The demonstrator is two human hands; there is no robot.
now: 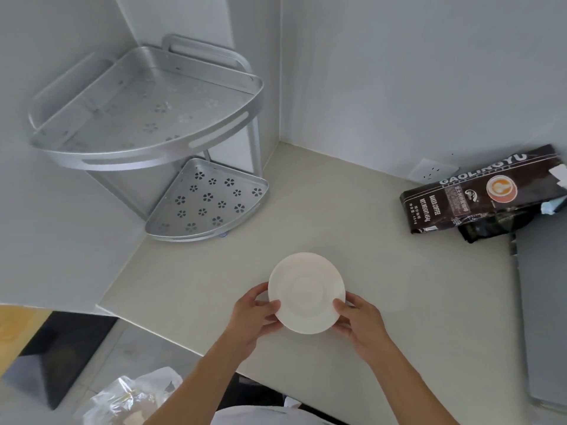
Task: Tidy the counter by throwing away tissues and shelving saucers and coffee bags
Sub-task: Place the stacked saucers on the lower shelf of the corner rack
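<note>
Both of your hands are on the saucer [306, 292]: your left hand [256, 314] pinches its near-left rim with the thumb on top and the fingers curled underneath, and your right hand [357, 322] grips the near-right rim the same way. Neither hand is spread wide; each is closed on the edge of the dish, which sits level between them, over the pale tabletop [383, 256]. Whether it is lifted clear or just resting there, you cannot tell from this angle.

By the look of it, you are on the saucer-shelving step. No tissues show on the tabletop, so that part seems finished, though a plastic bag [135, 397] sits low down, near your left elbow.

The corner rack [147, 148] stands ahead and to the left of your left hand, well apart from it. Both tiers, the upper shelf [129, 105] and the lower shelf [205, 204], are bare. The next move likely calls for carrying the saucer forward and leftward, keeping it flat, then lifting it over the raised rim of whichever tier you choose. The lower tier has the upper one overhanging it, so you would need to slide in low from the front.

Ahead and to the right of your right hand lie the coffee bags [484, 194], dark, on their side near the wall, not yet shelved.
</note>
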